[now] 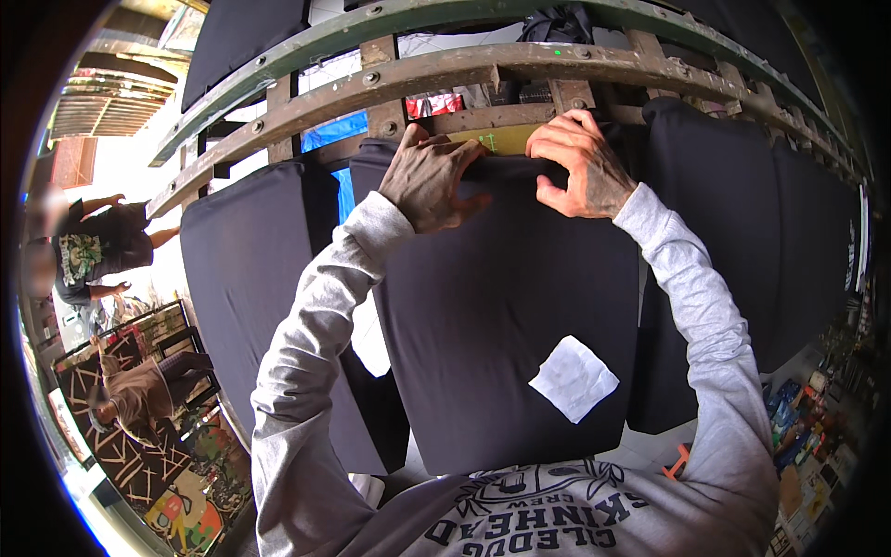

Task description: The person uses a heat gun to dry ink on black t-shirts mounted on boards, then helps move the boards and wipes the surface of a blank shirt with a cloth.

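Note:
A black cloth (pixel 506 269) covers a long board in front of me, its far edge near a wooden rail. At that edge my left hand (pixel 432 178) has its fingers bent over the cloth's left corner, thumb apart. My right hand (pixel 579 167) curls its fingers at the right part of the same edge, thumb pointing inward. Between the hands a strip of the yellowish board (pixel 501 140) with a small green mark shows past the cloth. A creased white paper (pixel 574 379) lies on the near right part of the cloth. Some fingertips are hidden.
Black-covered boards stand to the left (pixel 251 251) and right (pixel 715 223). Bolted wooden rails (pixel 436 78) cross beyond my hands. Two people, one in a black shirt (pixel 102 251) and one in brown (pixel 139 399), are off to the left. Colourful clutter (pixel 807 436) lies at lower right.

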`<state>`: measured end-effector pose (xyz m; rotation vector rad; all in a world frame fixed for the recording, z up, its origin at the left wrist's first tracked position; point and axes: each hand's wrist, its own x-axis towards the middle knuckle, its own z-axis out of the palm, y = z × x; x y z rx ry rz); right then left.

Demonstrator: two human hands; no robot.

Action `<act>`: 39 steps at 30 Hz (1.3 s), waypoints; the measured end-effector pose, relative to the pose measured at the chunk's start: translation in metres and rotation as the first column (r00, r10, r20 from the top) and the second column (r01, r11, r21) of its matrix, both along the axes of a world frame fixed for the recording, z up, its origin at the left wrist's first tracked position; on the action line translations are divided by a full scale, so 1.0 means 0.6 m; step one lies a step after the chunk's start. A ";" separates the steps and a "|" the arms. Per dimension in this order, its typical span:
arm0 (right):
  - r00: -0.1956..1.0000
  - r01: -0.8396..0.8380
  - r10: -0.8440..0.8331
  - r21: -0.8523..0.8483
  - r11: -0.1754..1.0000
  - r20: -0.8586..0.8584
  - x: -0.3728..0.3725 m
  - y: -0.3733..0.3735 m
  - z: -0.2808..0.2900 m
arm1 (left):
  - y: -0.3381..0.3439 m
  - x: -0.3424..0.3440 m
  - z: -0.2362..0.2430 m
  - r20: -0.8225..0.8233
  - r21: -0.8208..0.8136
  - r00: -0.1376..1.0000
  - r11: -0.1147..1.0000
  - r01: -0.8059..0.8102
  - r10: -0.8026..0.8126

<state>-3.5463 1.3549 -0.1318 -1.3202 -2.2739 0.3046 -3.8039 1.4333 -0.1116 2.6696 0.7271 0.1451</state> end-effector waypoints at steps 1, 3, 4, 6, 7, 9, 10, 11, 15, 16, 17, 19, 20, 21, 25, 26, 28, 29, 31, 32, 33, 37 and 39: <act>1.000 -0.005 0.005 -0.015 1.000 -0.016 -0.003 -0.001 0.000 | -0.001 0.003 0.000 -0.020 -0.004 1.000 1.000 0.000 0.000; 0.999 0.000 -0.002 -0.068 0.998 -0.039 -0.009 0.002 0.002 | 0.010 0.004 -0.010 -0.019 0.086 1.000 0.996 -0.003 0.005; 0.999 0.009 -0.014 -0.106 0.994 -0.047 -0.010 0.009 0.003 | 0.016 0.004 -0.012 -0.020 0.131 1.000 0.991 -0.007 0.009; 0.998 0.064 -0.065 -0.155 0.986 -0.001 -0.004 0.023 0.001 | 0.035 0.011 -0.009 0.011 0.017 1.000 0.999 -0.029 0.029; 0.991 0.136 -0.135 -0.236 0.962 0.019 -0.002 0.026 0.002 | 0.044 0.016 -0.006 0.028 -0.041 0.999 0.999 -0.035 0.037; 0.980 0.161 -0.186 -0.253 0.954 -0.076 -0.001 0.040 0.004 | 0.058 0.019 -0.007 0.175 -0.146 0.982 0.988 -0.048 0.073; 0.953 0.134 -0.198 -0.266 0.955 -0.228 -0.001 0.046 -0.003 | 0.072 0.023 -0.011 0.214 -0.262 0.973 0.964 -0.033 0.091; 0.945 0.073 -0.159 -0.292 0.954 -0.285 0.003 0.061 -0.012 | 0.078 0.025 -0.012 0.250 -0.374 0.961 0.927 -0.013 0.115; 0.870 -0.021 -0.167 -0.373 0.928 -0.464 -0.001 0.074 -0.020 | 0.079 0.035 -0.010 0.338 -0.648 0.918 0.758 0.066 0.209; 0.816 -0.035 -0.172 -0.345 0.938 -0.551 -0.002 0.073 -0.026 | 0.077 0.039 -0.007 0.344 -0.688 0.913 0.720 0.085 0.221; 0.835 -0.072 -0.184 -0.434 0.898 -0.519 0.003 0.072 -0.028 | 0.075 0.042 -0.003 0.348 -0.725 0.908 0.681 0.104 0.233; 0.874 -0.144 -0.185 -0.603 0.785 -0.449 0.007 0.077 -0.012 | 0.085 0.038 -0.003 0.292 -0.705 0.936 0.705 0.072 0.197; 0.948 -0.167 -0.122 -0.785 0.597 -0.295 0.008 0.085 0.010 | 0.095 0.032 -0.016 0.253 -0.717 0.951 0.695 0.062 0.176; 0.999 0.012 0.024 -0.882 0.472 0.026 -0.010 0.100 0.056 | 0.097 0.027 -0.018 0.173 -0.715 0.976 0.699 0.034 0.129; 0.993 0.109 -0.037 -0.733 0.671 0.114 0.002 0.075 0.025 | 0.070 0.052 0.039 -0.072 -0.731 0.974 0.676 0.094 -0.213; 0.997 0.070 -0.041 -0.736 0.673 0.058 0.000 0.075 0.021 | 0.063 0.061 0.051 -0.321 -0.671 0.903 0.742 -0.003 -0.286; 0.998 -0.023 0.059 -0.837 0.546 0.011 -0.001 0.089 0.048 | 0.060 0.092 0.058 -0.566 -0.569 0.742 0.822 -0.035 -0.359; 0.998 -0.041 0.064 -0.889 0.456 -0.013 0.006 0.092 0.043 | 0.066 0.109 0.044 -0.579 -0.554 0.716 0.833 0.005 -0.390; 0.991 -0.113 0.099 -0.953 0.282 -0.088 0.014 0.102 0.040 | 0.066 0.116 0.044 -0.544 -0.567 0.735 0.823 0.034 -0.405; 0.992 -0.125 0.021 -0.946 0.299 -0.124 0.020 0.098 0.026 | 0.068 0.109 0.048 -0.481 -0.605 0.775 0.795 0.045 -0.410; 0.985 -0.131 -0.062 -0.939 0.317 -0.159 0.026 0.087 0.010 | 0.072 0.105 0.047 -0.413 -0.643 0.811 0.763 0.063 -0.414; 0.957 -0.201 -0.117 -0.896 0.395 -0.266 0.015 0.080 0.031 | 0.085 0.059 0.017 -0.242 -0.687 0.929 0.726 0.041 -0.281; 0.949 -0.225 -0.151 -0.929 0.294 -0.277 0.013 0.081 0.047 | 0.082 0.066 0.034 -0.210 -0.698 0.944 0.715 0.038 -0.255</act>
